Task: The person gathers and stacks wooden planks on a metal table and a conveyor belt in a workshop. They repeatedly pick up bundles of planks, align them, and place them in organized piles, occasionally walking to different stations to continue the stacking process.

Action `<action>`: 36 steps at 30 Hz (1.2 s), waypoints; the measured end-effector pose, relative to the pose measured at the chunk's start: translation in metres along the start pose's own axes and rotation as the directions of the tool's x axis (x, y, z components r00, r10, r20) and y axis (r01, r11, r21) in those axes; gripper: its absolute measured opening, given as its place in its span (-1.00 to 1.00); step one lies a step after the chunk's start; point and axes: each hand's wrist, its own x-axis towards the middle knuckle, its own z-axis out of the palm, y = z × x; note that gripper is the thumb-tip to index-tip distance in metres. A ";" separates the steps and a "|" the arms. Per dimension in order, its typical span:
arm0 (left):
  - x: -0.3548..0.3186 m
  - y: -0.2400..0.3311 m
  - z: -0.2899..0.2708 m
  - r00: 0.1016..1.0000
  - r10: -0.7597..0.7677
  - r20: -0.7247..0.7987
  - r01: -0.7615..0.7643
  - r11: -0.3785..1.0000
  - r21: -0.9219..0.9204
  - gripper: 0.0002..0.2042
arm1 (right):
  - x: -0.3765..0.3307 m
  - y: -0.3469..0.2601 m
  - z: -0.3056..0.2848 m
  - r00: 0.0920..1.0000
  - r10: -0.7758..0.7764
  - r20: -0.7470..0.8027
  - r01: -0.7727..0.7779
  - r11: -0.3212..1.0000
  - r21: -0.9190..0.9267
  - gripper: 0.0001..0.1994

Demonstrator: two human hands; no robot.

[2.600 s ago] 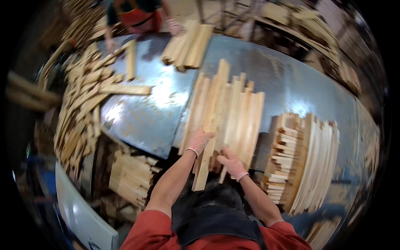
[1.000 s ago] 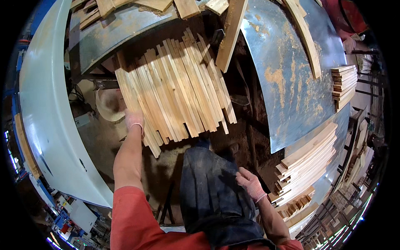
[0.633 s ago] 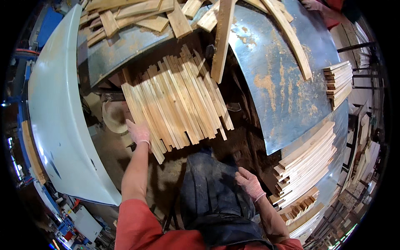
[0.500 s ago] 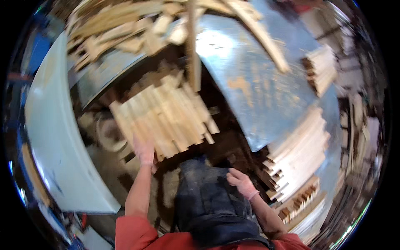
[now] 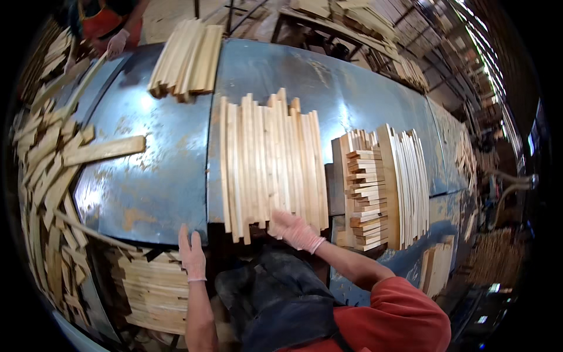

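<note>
Surface (image 5: 170, 176): large blue-grey metal sheet, rust-patched, carrying all stock listed. Row of pale wooden slats (image 5: 271, 164): laid side by side at the middle of the near edge, their near ends jutting slightly past that edge. Judged risk: the ends are uneven and overhanging, so a push from one side only could skew the row or tip the outer slats off the near edge into the gap below. Stacked short wood blocks with upright slats (image 5: 381, 188): near the right end of the near edge, just beside the row; a sideways shove of the row could knock the leaning pieces over. Slat bundle (image 5: 187, 58): at the far edge, well apart. Single flat board (image 5: 104, 150): toward the left edge, beside a loose offcut heap (image 5: 47, 176). Right hand (image 5: 296, 230): gloved, forearm coming from lower right, palm down, fingers spread flat across the near ends of the slats; grip wide, closed on nothing. Left hand (image 5: 192, 255): gloved, forearm rising from the lower edge, fingers extended and together, tips at the near edge left of the row; grip wide, holding nothing. Another person's gloved hand (image 5: 116, 44): at the far left corner.
</note>
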 end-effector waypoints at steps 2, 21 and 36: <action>0.045 0.024 0.029 0.985 0.004 0.171 -0.042 0.976 0.215 -0.32 | 0.028 0.028 -0.049 0.946 -0.013 -0.324 0.011 1.000 -0.008 -0.33; 0.152 0.111 0.167 0.779 -0.421 0.465 0.574 0.777 -0.259 -0.21 | 0.135 0.136 -0.135 0.809 0.419 -0.413 0.056 0.644 0.763 -0.27; 0.099 0.111 0.118 0.704 -0.431 0.565 0.675 0.654 -0.342 -0.39 | 0.103 0.135 -0.147 0.944 0.329 0.034 -0.168 0.386 0.907 -0.22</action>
